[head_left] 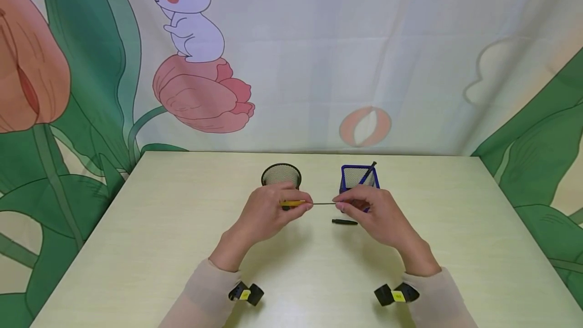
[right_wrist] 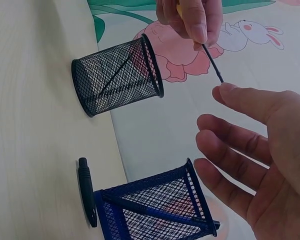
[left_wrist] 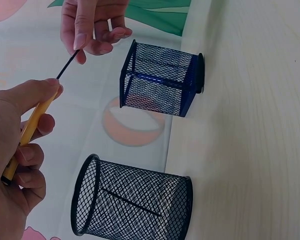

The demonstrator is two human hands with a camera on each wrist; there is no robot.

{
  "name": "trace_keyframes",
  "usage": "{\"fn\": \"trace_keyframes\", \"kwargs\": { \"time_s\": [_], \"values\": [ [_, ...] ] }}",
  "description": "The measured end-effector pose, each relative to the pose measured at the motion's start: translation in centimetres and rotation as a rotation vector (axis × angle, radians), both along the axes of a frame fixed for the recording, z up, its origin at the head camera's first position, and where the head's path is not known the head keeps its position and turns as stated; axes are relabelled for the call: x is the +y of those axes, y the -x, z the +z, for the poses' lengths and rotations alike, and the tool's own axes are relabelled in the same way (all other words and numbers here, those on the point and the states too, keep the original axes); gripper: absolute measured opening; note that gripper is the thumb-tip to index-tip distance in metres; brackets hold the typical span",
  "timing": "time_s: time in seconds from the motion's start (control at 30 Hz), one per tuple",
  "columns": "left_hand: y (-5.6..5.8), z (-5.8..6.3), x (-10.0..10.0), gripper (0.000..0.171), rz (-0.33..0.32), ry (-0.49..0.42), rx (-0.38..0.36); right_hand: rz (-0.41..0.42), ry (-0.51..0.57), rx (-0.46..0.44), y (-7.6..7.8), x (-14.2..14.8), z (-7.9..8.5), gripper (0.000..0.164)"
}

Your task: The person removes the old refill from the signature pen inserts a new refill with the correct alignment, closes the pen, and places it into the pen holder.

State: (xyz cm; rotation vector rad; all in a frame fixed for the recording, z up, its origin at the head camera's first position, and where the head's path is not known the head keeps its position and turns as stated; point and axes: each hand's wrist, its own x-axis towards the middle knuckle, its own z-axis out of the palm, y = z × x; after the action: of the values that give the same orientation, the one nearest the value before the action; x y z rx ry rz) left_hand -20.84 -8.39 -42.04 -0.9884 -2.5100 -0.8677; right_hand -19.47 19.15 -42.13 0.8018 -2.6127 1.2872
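My left hand (head_left: 266, 211) holds a yellow pen barrel (left_wrist: 34, 122) with a black end, its fingers curled round it. A thin dark rod like a pen refill (left_wrist: 68, 64) sticks out of the barrel's front. Its far end is pinched between thumb and forefinger of my right hand (head_left: 375, 211). In the right wrist view the other right fingers are loosely bent, away from the refill. Both hands are raised over the table, in front of a round black mesh cup (right_wrist: 117, 77) and a square blue mesh holder (left_wrist: 157, 80).
A black pen (right_wrist: 86, 192) lies on the table (head_left: 182, 216) close in front of the blue holder. Another dark pen (head_left: 371, 170) leans inside that holder, its end above the rim. A printed curtain (head_left: 296, 65) hangs behind the table's back edge.
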Motion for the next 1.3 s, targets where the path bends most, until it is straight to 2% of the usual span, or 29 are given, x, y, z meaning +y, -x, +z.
{"fn": "trace_keyframes", "kwargs": {
  "time_s": [0.57,1.3],
  "values": [
    [0.05,-0.08,-0.03,0.007,-0.002,-0.015,0.011,0.027,0.026,0.052,-0.05,-0.4,-0.12,0.012],
    [-0.16,0.17,0.36,0.008,-0.013,-0.011,0.02,0.022,0.018,0.037,-0.08,-0.66,0.17,0.007]
  ]
}}
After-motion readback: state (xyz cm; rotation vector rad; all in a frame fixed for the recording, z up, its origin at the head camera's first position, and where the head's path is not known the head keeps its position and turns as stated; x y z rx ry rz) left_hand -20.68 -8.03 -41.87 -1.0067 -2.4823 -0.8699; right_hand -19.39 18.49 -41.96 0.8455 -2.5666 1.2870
